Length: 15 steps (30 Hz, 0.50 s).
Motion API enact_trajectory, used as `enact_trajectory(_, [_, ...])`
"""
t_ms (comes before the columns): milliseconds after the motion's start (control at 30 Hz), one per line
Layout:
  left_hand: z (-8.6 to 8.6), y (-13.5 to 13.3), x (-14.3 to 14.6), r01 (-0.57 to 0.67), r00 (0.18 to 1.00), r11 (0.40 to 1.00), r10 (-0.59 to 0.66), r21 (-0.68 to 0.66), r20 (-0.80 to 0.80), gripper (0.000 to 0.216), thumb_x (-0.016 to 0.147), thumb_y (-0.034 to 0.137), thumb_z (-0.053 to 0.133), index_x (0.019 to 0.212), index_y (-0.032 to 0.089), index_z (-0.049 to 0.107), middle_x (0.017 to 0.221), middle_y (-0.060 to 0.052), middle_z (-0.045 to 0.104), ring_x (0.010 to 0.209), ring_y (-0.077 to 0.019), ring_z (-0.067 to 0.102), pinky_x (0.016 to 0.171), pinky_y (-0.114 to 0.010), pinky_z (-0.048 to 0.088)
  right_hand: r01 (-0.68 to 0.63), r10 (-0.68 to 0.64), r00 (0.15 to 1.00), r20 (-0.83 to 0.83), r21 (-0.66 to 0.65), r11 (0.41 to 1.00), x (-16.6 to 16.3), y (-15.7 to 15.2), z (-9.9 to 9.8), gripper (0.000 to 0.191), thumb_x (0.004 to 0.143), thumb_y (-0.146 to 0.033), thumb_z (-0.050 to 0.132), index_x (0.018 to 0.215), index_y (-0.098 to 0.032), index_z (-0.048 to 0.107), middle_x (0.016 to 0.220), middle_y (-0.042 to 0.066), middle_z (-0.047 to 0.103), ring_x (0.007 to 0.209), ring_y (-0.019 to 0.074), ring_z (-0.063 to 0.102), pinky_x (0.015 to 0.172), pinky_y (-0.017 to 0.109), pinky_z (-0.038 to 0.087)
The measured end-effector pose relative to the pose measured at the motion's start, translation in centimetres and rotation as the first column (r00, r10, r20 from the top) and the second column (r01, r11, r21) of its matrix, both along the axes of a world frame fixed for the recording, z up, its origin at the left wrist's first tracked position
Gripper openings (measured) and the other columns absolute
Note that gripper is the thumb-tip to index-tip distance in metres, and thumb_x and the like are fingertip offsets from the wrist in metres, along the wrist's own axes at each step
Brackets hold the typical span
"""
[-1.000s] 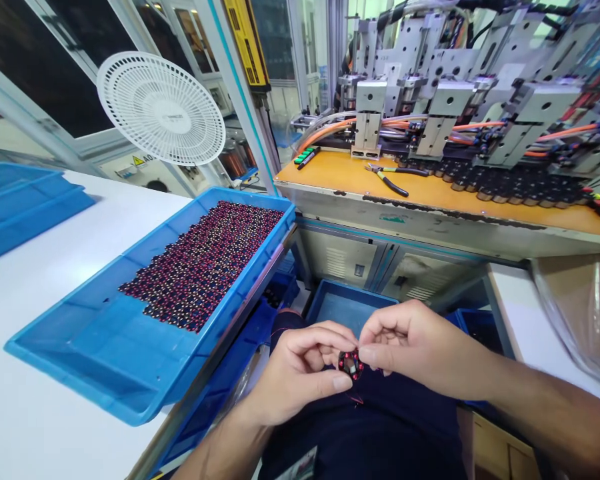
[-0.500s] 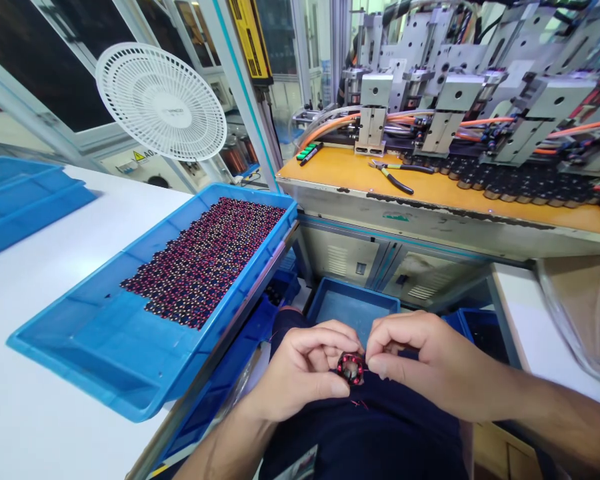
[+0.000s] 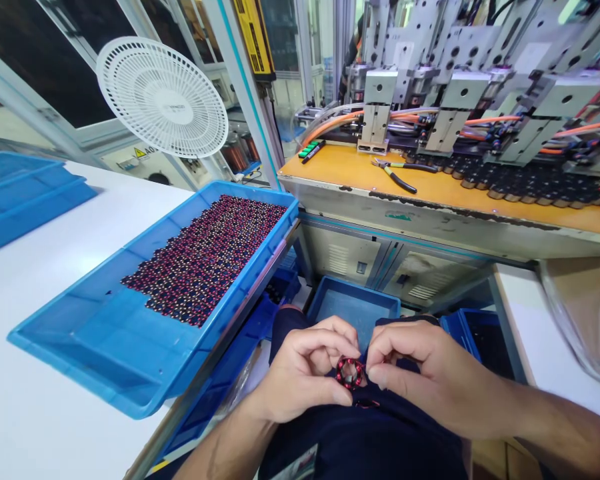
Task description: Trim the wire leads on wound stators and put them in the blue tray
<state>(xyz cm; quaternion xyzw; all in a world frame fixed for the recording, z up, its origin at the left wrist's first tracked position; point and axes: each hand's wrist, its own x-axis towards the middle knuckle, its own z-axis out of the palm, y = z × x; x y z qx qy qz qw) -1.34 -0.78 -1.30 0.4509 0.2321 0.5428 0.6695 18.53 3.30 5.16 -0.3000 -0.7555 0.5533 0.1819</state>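
Observation:
Over my lap, my left hand (image 3: 300, 373) pinches a small round coil part (image 3: 349, 373) wound with red wire between thumb and fingers. My right hand (image 3: 420, 380) is closed against the same part from the right, fingertips pinched at its edge. A thin red wire end (image 3: 369, 403) hangs just below the part over my dark trousers. To the left, a blue tray (image 3: 105, 360) resting tilted over the white table's edge holds several rows of the same red-and-black coil parts (image 3: 205, 257).
A white fan (image 3: 163, 97) stands behind the tray. Stacked blue trays (image 3: 25, 193) lie at far left. An orange-topped machine bench (image 3: 430, 190) with cutters (image 3: 395, 177) is ahead. Blue bins (image 3: 353, 303) sit on the floor by my knees. A clear bag (image 3: 585, 313) is at right.
Both hands have sunk slightly toward my lap and turned the coil part so its ring opening faces up more. The view has tilted a little.

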Motion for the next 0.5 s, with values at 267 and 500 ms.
enact_trajectory(267, [-0.17, -0.14, -0.01, 0.001, 1.000, 1.000, -0.001, -0.022, -0.012, 0.033, 0.063, 0.018, 0.089, 0.094, 0.020, 0.078, 0.095, -0.004, 0.059, 0.071, -0.0082, 0.058, 0.065, -0.020, 0.050, 0.019, -0.020, 1.000, 0.011, 0.096, 0.995, 0.27, 0.20, 0.10, 0.017, 0.093, -0.017, 0.058, 0.078, -0.018, 0.064, 0.073, -0.005, 0.063, 0.068, 0.0071, 0.054, 0.065, 0.017, 0.041])
enact_trajectory(500, [-0.43, -0.09, 0.13, 0.004, 1.000, 1.000, -0.004, -0.023, -0.006, 0.033, 0.061, 0.017, 0.090, 0.093, 0.020, 0.079, 0.093, -0.005, 0.060, 0.072, -0.0101, 0.060, 0.064, -0.022, 0.051, 0.009, -0.011, 1.000, 0.016, 0.159, 0.987, 0.76, 0.08, -0.06, 0.018, 0.095, -0.018, 0.057, 0.077, -0.018, 0.061, 0.073, -0.005, 0.061, 0.068, 0.0066, 0.054, 0.065, 0.018, 0.040])
